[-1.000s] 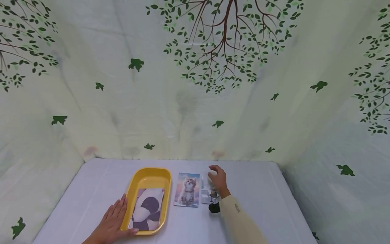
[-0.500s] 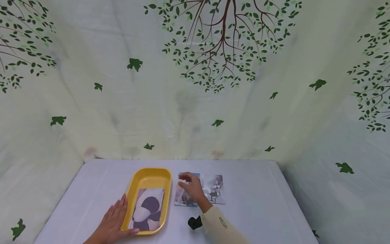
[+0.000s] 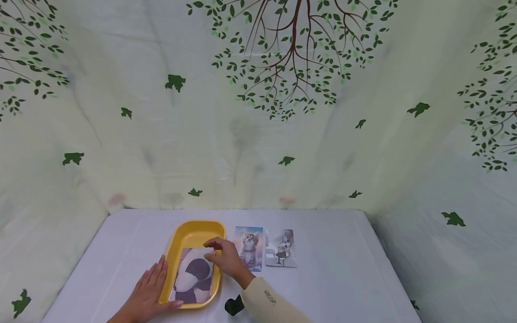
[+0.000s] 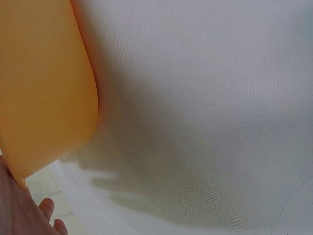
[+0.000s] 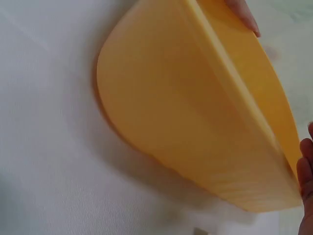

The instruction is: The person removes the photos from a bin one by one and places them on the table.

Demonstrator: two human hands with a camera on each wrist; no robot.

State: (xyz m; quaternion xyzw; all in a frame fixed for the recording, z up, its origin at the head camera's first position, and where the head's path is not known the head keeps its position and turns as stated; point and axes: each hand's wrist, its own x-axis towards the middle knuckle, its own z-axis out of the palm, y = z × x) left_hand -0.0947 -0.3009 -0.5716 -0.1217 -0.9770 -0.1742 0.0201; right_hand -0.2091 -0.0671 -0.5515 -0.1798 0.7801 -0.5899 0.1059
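Observation:
A yellow tray (image 3: 198, 231) stands on the white table, with a panda picture card (image 3: 194, 278) lying inside it. My left hand (image 3: 147, 287) rests along the tray's left rim, fingers straight and thumb near the front edge. Over the tray's right rim reaches my right hand (image 3: 228, 260); its thumb and forefinger are apart above the panda card's top right corner, and nothing shows between them. The tray's outer wall (image 4: 44, 73) fills the left of the left wrist view. One finger (image 5: 242, 14) of the right hand shows past the rim in the right wrist view.
To the tray's right lie a kitten card (image 3: 251, 258) and, beside it, a pale card with a grey-white figure (image 3: 286, 244). A black heart-shaped thing (image 3: 233, 307) sits at the right cuff. A leaf-patterned sheet (image 3: 226, 148) hangs behind the table.
My right hand has moved left, from over the pale card, across the kitten card, to the tray. Both those cards are uncovered now. The left hand has stayed at the tray's rim.

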